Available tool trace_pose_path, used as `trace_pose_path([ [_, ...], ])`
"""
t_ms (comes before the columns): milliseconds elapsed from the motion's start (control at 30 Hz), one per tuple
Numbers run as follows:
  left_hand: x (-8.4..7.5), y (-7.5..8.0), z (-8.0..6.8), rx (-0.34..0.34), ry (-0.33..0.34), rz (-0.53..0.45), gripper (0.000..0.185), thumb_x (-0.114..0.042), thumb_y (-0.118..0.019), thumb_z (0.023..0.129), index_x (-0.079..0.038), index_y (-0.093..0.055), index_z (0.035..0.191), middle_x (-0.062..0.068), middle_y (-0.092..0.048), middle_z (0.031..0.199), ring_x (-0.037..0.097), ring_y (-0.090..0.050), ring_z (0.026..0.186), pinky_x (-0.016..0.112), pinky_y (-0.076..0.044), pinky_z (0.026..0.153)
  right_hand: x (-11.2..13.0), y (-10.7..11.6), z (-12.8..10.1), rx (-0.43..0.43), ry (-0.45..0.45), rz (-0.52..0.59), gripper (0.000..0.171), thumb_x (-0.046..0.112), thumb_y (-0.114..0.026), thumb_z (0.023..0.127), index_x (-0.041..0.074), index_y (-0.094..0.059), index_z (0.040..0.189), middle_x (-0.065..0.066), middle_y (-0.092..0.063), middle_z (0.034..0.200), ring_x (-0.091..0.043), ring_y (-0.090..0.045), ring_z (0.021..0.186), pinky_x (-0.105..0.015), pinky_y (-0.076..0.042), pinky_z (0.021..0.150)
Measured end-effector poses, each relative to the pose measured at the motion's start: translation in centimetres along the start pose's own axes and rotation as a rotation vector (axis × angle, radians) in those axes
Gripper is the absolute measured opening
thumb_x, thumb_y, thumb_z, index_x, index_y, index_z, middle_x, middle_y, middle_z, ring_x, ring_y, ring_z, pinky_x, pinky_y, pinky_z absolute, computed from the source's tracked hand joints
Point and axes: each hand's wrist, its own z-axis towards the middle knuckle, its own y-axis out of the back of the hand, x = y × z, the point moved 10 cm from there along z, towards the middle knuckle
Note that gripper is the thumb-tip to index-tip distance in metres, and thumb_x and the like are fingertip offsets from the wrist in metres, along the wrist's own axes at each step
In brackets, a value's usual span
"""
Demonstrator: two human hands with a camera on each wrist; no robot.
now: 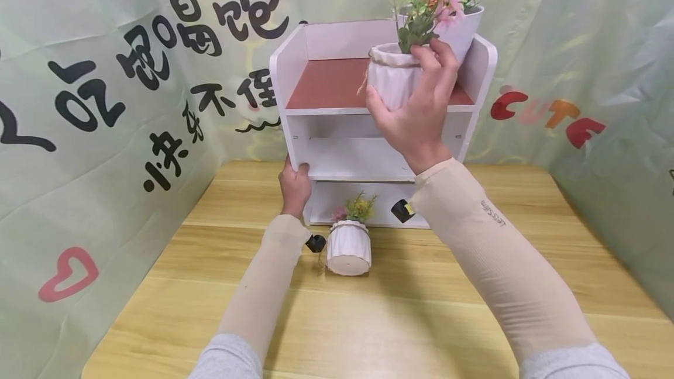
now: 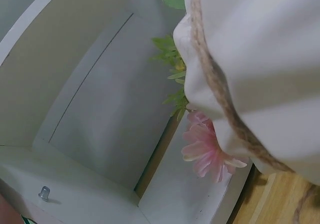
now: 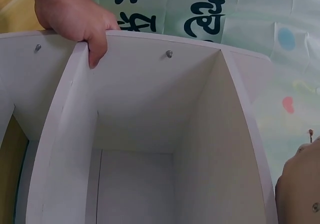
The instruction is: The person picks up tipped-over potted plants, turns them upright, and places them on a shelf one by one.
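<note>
Head view: right hand [image 1: 421, 110] grips a white cloth-wrapped flower pot [image 1: 392, 78], fingers and thumb curled round its body, holding it level with the top tier of the white shelf unit [image 1: 295, 81]. The pot is in the air in front of the red-brown top board [image 1: 329, 83], not visibly resting on it. Left hand [image 1: 295, 186] clamps the shelf's left side panel low down, likely bracing the unit so it stays put. A second potted plant [image 1: 463, 25] sits at the back right of the top tier. A ribbed white pot [image 1: 348, 247] stands on the wooden surface [image 1: 400, 309] just in front of the shelf.

Left wrist view: close on the cloth pot's rim with a twine band [image 2: 220, 92] and a pink flower [image 2: 207, 149], shelf interior behind. The twine detail is barely legible from the head camera. Neither hand is visible here.

Right wrist view: looks into the empty compartments and shows the left hand's fingers [image 3: 95, 44] hooked over the panel edge, confirming the grip. Also shows metal pegs [image 3: 169, 54] in the wall, unseen elsewhere.
</note>
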Motion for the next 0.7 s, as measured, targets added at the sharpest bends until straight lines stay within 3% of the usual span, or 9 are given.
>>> trace_pose_path([
  [400, 0.1, 0.1, -0.1, -0.014, -0.004, -0.005, 0.047, -0.010, -0.047, 0.092, -0.006, -0.051, 0.138, 0.020, -0.062, 0.125, 0.033, -0.059, 0.114, 0.046, -0.048, 0.093, -1.0, -1.5, 0.1, 0.052, -0.058, -0.057, 0.060, 0.030, -0.073, 0.075, -0.001, -0.048, 0.120, -0.022, -0.041, 0.131, -0.023, -0.034, 0.128, -0.033, -0.028, 0.107],
  [700, 0.1, 0.1, 0.1, -0.005, -0.017, -0.009, 0.046, -0.011, -0.047, 0.092, -0.005, -0.051, 0.138, 0.020, -0.063, 0.123, 0.032, -0.061, 0.111, 0.047, -0.049, 0.092, -1.3, -2.4, 0.0, 0.069, -0.056, -0.073, 0.060, 0.029, -0.073, 0.076, -0.001, -0.047, 0.120, -0.024, -0.041, 0.132, -0.025, -0.034, 0.128, -0.033, -0.032, 0.105],
])
